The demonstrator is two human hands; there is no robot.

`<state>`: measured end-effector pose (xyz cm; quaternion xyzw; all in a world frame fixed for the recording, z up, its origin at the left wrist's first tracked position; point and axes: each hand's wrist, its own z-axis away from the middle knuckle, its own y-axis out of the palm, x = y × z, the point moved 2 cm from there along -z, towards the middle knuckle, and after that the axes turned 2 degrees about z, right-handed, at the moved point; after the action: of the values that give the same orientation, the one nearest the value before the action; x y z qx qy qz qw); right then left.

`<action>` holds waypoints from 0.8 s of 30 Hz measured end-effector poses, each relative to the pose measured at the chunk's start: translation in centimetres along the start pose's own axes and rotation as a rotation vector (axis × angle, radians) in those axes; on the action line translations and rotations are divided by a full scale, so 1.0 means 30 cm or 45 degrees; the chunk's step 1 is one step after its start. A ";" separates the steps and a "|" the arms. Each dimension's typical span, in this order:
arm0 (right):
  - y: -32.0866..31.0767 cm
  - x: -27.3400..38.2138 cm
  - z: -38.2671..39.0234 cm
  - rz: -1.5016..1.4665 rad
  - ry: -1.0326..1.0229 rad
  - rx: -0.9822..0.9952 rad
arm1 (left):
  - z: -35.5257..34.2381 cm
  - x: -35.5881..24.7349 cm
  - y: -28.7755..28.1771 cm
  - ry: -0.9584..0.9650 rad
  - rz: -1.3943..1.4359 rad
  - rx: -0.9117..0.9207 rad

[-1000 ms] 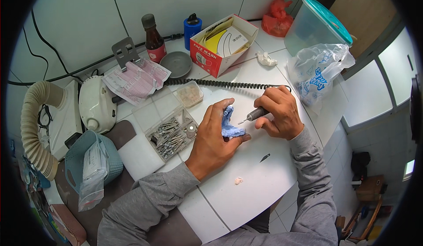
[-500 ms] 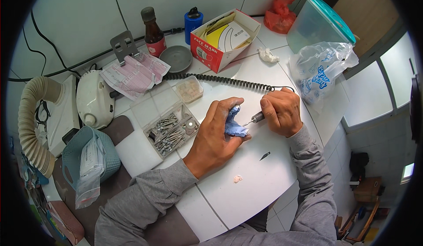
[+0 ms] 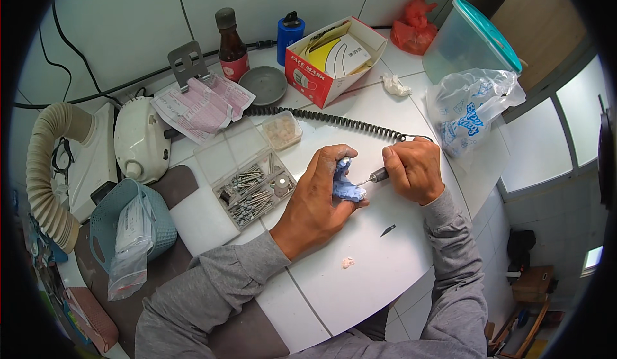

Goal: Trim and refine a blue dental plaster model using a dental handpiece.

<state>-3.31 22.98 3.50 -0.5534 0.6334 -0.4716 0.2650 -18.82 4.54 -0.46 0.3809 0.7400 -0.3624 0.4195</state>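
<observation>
My left hand (image 3: pixel 315 205) grips a blue, horseshoe-shaped dental cast (image 3: pixel 347 188) between thumb and fingers, its curve turned toward the right. My right hand (image 3: pixel 412 169) is closed round a dark rotary handpiece (image 3: pixel 379 175) with a metal nose. The thin bit points left, at or very near the cast's lower part; contact is unclear. A coiled cable (image 3: pixel 334 120) runs to the handpiece. Below my hands lie a small dark blade (image 3: pixel 388 230) and a pinkish crumb (image 3: pixel 348 262). Left of my left hand is a compartment box (image 3: pixel 247 201) of metal burs.
A small tub (image 3: pixel 283 131), red mask box (image 3: pixel 331 63), bottle (image 3: pixel 230 50), grey dish (image 3: pixel 263 87) and pink papers (image 3: pixel 193 111) stand behind. White machines (image 3: pixel 138 143) and a basket (image 3: pixel 108 237) occupy the left; a lidded container (image 3: pixel 459 47) and plastic bag (image 3: pixel 475 115) the right.
Both hands, with the cast and handpiece, have shifted rightward in the view. My right thumb has come up over the handpiece, and the wrist has turned.
</observation>
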 end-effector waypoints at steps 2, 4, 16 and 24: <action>0.001 0.004 0.003 -0.006 -0.004 -0.007 | 0.001 -0.002 0.004 -0.032 0.037 0.004; 0.002 0.011 0.003 -0.014 -0.009 -0.017 | 0.005 -0.001 0.004 -0.064 0.070 0.008; 0.003 0.013 0.004 -0.035 -0.015 0.003 | 0.009 -0.004 0.003 -0.116 0.093 0.083; 0.000 0.014 0.003 -0.048 -0.012 0.031 | 0.005 0.007 0.009 -0.017 0.055 0.008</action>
<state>-3.35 22.55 3.54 -0.5642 0.6159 -0.4813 0.2658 -18.62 4.57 -0.77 0.3957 0.7276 -0.3580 0.4310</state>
